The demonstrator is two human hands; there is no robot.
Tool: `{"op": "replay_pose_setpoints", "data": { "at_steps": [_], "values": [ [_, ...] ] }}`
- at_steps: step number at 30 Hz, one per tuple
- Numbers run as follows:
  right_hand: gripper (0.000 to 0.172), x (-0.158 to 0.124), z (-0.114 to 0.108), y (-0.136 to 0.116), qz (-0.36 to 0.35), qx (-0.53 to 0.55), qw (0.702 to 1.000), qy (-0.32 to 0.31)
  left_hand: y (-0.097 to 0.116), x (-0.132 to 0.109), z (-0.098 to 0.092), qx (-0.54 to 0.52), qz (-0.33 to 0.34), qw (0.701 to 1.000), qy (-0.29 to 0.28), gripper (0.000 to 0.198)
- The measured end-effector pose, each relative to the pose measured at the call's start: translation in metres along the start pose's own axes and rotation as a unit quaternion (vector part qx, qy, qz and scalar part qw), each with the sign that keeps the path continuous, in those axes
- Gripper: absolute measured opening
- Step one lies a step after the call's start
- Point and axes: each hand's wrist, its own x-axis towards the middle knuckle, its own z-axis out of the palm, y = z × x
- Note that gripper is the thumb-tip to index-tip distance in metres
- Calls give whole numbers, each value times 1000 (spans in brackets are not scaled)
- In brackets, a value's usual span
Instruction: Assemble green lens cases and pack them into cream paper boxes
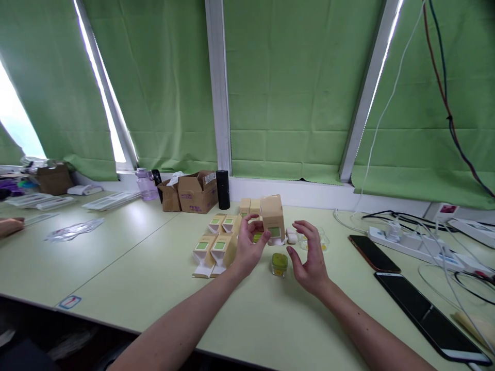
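My left hand grips a tall tan carton with a green label, holding it upright just above the table. My right hand hovers beside it with fingers spread and nothing in them. A small green jar stands on the table between my two hands. Several more tan cartons with green labels lie in rows to the left of my left hand. A small white object lies behind the jar.
Brown cardboard boxes, a black cylinder and a purple bottle stand along the window sill. Two dark phones and a power strip with cables lie at the right. Plastic trays lie at the far left.
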Motion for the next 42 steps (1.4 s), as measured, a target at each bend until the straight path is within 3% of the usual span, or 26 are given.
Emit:
{"op": "replay_pose_setpoints", "data": {
  "at_steps": [9, 15, 24, 32, 42],
  "values": [
    [49, -3, 4, 0, 29, 73, 994, -72, 10, -3, 5, -9, -66, 998, 3, 53],
    [39, -4, 4, -2, 73, 122, 986, -82, 1, -5, 3, 19, -74, 997, -16, 54],
    [32, -1, 2, 2, 171, 210, 961, -54, 5, -8, -1, 99, 40, 993, -39, 42],
    [35, 1, 2, 6, 192, 245, 949, -51, 8, -10, -2, 129, 93, 982, -103, 40],
    [38, -2, 2, 8, 187, 247, 948, -73, 5, -8, 1, 120, 68, 987, -77, 35]
  ]
}}
